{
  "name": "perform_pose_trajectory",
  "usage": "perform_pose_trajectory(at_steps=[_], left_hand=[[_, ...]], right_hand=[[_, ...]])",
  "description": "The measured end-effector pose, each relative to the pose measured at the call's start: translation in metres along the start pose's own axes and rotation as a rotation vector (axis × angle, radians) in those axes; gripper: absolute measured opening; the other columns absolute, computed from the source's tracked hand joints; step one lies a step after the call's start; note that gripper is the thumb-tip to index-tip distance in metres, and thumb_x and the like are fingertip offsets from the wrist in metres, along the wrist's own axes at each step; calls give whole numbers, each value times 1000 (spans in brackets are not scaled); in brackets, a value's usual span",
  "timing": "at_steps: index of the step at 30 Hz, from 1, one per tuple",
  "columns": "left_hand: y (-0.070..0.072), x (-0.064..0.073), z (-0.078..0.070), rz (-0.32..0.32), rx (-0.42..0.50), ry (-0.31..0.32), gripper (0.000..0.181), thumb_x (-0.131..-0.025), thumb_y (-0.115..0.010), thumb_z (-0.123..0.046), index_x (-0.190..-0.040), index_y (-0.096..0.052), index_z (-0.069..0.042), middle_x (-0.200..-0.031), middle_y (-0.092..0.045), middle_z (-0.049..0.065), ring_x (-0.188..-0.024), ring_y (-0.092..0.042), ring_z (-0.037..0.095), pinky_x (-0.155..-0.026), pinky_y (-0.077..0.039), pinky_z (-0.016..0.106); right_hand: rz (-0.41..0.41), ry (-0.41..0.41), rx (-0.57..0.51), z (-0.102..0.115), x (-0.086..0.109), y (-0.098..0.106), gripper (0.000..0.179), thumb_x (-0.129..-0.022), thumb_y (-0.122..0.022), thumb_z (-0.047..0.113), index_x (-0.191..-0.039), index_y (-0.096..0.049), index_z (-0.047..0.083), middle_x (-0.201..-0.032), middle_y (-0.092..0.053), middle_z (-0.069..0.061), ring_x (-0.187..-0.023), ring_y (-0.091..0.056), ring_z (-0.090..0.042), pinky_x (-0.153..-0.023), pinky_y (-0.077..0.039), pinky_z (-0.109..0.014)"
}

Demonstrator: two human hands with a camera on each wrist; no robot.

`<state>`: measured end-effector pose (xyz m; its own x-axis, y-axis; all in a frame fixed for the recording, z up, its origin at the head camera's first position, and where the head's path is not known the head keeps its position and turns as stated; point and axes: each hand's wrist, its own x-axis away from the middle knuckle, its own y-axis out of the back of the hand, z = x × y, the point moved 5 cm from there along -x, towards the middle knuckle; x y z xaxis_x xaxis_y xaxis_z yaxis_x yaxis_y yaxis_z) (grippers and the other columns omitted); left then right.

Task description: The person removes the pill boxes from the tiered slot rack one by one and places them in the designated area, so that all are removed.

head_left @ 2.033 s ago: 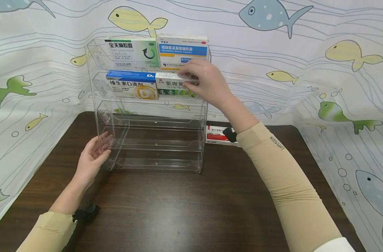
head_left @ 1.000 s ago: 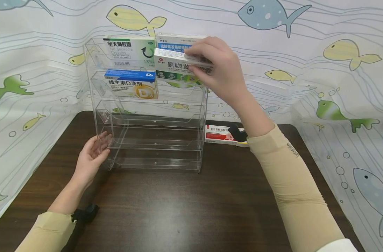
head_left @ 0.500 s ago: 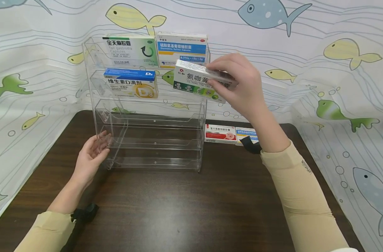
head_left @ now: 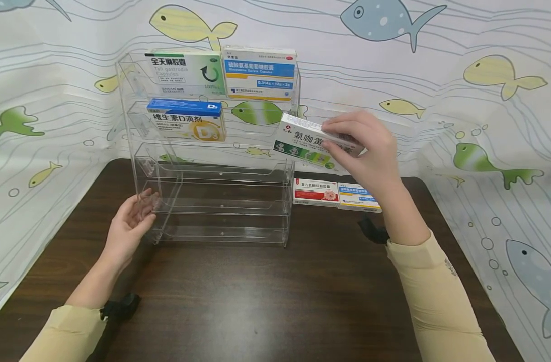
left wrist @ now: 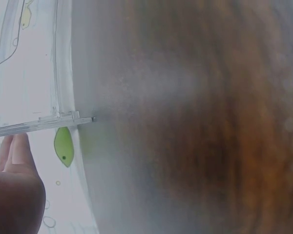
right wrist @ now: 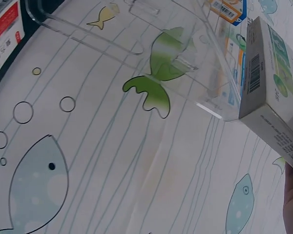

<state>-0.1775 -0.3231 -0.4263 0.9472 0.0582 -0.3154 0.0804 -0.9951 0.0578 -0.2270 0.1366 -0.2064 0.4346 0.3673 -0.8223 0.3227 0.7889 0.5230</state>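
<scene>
My right hand (head_left: 368, 146) pinches a white and green medicine box (head_left: 302, 143), fingers above and thumb at its front. The box hangs tilted in the air by the rack's right side, its end panel showing in the right wrist view. My left hand (head_left: 130, 221) holds the lower left side of a clear acrylic display rack (head_left: 221, 207). In the left wrist view, the left fingers (left wrist: 20, 153) lie along one face of the clear side panel, with a fingertip showing at the other face.
On the top tier stand a green-white capsule box (head_left: 184, 75) and a blue-white capsule box (head_left: 259, 73). A vitamin D box (head_left: 184, 120) sits on the tier below. A red-white box (head_left: 316, 192) and another blue-white box (head_left: 359, 197) lie on the dark table (head_left: 257, 301) right of the rack.
My right hand has lifted the white and green medicine box off the second tier and carried it right and down, tilting it. The left hand stays at the rack's side.
</scene>
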Motion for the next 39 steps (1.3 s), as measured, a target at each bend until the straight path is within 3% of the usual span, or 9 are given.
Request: perform_pose_trajectory(at_steps=[10, 17, 20, 25, 29, 36, 39], left_hand=[[1, 1, -1, 7, 17, -24, 43, -102, -54, 16, -135, -54, -11, -145, -57, -16, -128, -58, -10, -102, -46, 3], [1, 1, -2, 12, 30, -22, 41, -102, -54, 15, -133, -55, -11, -148, -56, -13, -128, -58, -10, -102, -47, 3], [1, 2, -2, 10, 20, -18, 40, -102, -55, 15, -131, -55, -12, -148, -56, -13, -128, -58, -10, -102, -47, 3], [0, 2, -1, 3, 4, -12, 43, -101, -55, 16, -136, -55, -11, -146, -57, -15, -127, -58, -10, -101, -46, 3], [1, 1, -1, -2, 5, -8, 44, -101, -54, 16, -136, -55, -11, -144, -57, -17, -127, -58, -10, -101, -46, 3], [0, 0, 0, -5, 45, -18, 44, -101, -54, 18, -136, -55, -10, -143, -59, -17, -127, -59, -8, -101, -46, 4], [-1, 0, -1, -6, 43, -17, 44, -101, -54, 18, -136, -55, -10, -143, -59, -16, -127, -59, -8, -101, -46, 4]], right_hand=[[-37, -93, -39, -13, 31, 8, 30, -80, -86, -11, -107, -81, 0, -106, -80, -18, -102, -61, 4, -63, -37, -9], [-4, -142, -31, -25, 50, 11, 29, -79, -88, -10, -106, -81, -1, -106, -80, -19, -103, -59, 9, -63, -36, -9], [34, -158, -28, -30, 60, 12, 28, -80, -88, -8, -107, -81, -2, -108, -79, -19, -105, -60, 10, -67, -43, -3], [55, -208, -73, -39, 79, 8, 32, -77, -87, -14, -106, -81, -2, -107, -78, -21, -108, -62, 10, -82, -54, -3], [97, -244, -62, -47, 95, -2, 32, -77, -87, -13, -105, -81, 0, -109, -79, -18, -109, -62, 9, -82, -53, -2], [203, -314, -24, -59, 123, -20, 30, -81, -89, -6, -107, -82, 5, -112, -79, -12, -108, -70, -22, -84, -49, 2], [235, -347, -29, -66, 133, -27, 28, -82, -88, -5, -107, -82, 5, -111, -79, -12, -107, -72, -27, -83, -49, 3]])
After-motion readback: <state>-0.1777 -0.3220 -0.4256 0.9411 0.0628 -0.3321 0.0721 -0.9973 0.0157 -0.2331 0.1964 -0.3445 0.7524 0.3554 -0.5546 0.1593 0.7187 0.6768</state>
